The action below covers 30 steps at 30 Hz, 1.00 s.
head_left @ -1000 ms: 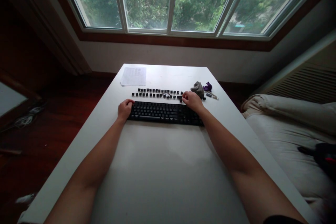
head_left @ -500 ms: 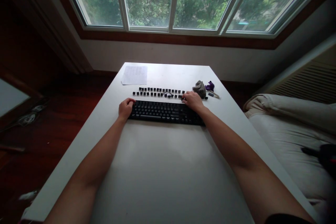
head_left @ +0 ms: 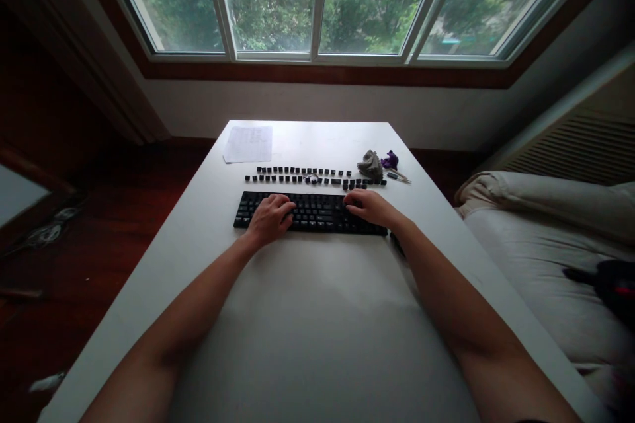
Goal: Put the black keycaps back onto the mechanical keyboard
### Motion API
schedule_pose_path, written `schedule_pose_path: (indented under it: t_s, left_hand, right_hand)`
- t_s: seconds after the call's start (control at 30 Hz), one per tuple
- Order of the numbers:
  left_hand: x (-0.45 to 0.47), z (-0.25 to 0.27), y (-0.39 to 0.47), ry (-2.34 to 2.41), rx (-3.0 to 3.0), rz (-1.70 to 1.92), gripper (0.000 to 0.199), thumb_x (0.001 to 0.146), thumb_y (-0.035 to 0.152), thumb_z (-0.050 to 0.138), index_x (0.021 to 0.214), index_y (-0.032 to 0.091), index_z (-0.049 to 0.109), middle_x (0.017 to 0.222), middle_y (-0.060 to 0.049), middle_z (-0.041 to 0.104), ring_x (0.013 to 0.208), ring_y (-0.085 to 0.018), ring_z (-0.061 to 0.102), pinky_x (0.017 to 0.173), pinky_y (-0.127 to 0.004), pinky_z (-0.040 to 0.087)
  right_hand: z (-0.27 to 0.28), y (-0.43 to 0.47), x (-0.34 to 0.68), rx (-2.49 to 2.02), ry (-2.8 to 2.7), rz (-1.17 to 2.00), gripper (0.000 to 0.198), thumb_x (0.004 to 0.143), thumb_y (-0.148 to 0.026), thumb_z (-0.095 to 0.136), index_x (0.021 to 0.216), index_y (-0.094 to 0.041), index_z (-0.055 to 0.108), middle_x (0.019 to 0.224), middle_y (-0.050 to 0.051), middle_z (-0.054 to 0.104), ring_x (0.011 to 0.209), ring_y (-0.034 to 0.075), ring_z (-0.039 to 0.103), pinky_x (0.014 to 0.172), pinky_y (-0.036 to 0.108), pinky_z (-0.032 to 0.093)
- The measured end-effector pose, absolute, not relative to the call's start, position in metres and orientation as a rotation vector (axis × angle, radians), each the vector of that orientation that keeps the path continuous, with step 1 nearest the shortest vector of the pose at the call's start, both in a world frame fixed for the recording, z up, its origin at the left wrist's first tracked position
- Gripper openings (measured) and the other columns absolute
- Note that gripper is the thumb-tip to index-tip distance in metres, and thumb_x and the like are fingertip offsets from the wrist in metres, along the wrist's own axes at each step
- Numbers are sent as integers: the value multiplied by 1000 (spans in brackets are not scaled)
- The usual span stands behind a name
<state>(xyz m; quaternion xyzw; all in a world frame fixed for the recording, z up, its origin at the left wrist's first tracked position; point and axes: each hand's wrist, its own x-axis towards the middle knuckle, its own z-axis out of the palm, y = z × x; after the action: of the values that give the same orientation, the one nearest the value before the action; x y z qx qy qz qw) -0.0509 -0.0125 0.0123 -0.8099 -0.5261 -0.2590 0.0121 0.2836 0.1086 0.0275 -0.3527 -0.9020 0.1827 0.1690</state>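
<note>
A black keyboard (head_left: 317,228) lies across the white table, its keys facing up. My left hand (head_left: 270,217) rests over its left-middle keys, fingers stretched forward and thumb apart. Over the right part of the keys is my right hand (head_left: 371,205), its fingers loosely bent and the thumb a little apart. I see nothing held in either hand. Behind the keyboard, loose black keycaps (head_left: 320,172) stand in two long rows, with a few more near my right fingers. A small wire loop (head_left: 311,178) lies among them.
A grey cloth (head_left: 370,165) and a purple cloth (head_left: 389,159) lie at the back right, beside small thin tools (head_left: 398,176). Paper (head_left: 248,144) lies at the back left. A dark object (head_left: 397,244) is partly hidden by my right forearm. A pale sofa (head_left: 526,238) stands right of the table.
My left hand has let go of the keyboard's left end and moved right onto its keys. My right hand has drawn back from the far edge onto the right keys, uncovering several keycaps.
</note>
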Motion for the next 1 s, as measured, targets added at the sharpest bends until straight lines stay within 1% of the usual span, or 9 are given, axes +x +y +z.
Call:
schedule_pose_path:
  t_s: [0.07,0.17,0.23,0.37,0.53,0.7,0.87,1.0]
  left_hand:
    - [-37,11,-16,-1590,-2601,-745,39,92,32,59,130,25,63,132,-11,60,124,-30,52,104,-48,44]
    - [-22,10,-16,-1555,-2662,-659,51,89,39,66,137,26,58,140,-12,55,130,-33,48,110,-51,40]
    - [-11,10,-12,-1548,-2674,-632,57,87,42,68,140,26,55,144,-13,52,133,-34,46,111,-52,37]
    - [18,8,1,-1531,-2673,-627,63,86,47,69,143,25,52,145,-14,51,133,-34,46,112,-52,36]
    - [38,3,11,-1519,-2678,-641,66,85,50,71,144,26,51,142,-13,54,131,-34,49,111,-51,37]
    - [31,2,12,-1497,-2692,-634,65,87,52,70,143,25,53,142,-14,55,131,-33,50,111,-51,38]
    - [25,2,15,-1507,-2688,-640,64,85,52,71,143,28,53,142,-12,56,131,-34,51,110,-51,38]
    - [20,4,14,-1507,-2690,-650,64,84,51,72,141,27,55,140,-12,57,129,-33,52,110,-50,39]
  right_hand:
    - [30,107,285,-1008,-2615,488,17,89,-29,60,99,-20,70,94,5,70,82,18,61,74,29,45]
    - [32,107,284,-1033,-2691,395,14,89,-27,61,98,-21,70,93,5,69,82,19,61,74,29,43]
    - [33,107,282,-1069,-2729,330,13,89,-27,61,97,-21,70,94,5,69,82,19,61,73,28,43]
    - [37,101,277,-1184,-2771,189,14,90,-28,62,99,-22,70,100,7,70,87,21,63,74,29,41]
    - [41,96,276,-1236,-2797,106,15,91,-28,61,101,-22,71,103,7,71,88,21,64,74,29,40]
    - [44,95,272,-1245,-2802,74,16,92,-28,59,101,-22,71,105,8,71,86,22,64,71,30,39]
    - [44,93,266,-1273,-2799,46,17,94,-28,58,104,-21,69,107,9,72,89,22,65,71,30,40]
    - [43,89,259,-1285,-2788,3,17,95,-30,58,106,-21,68,110,9,71,88,22,66,70,30,39]
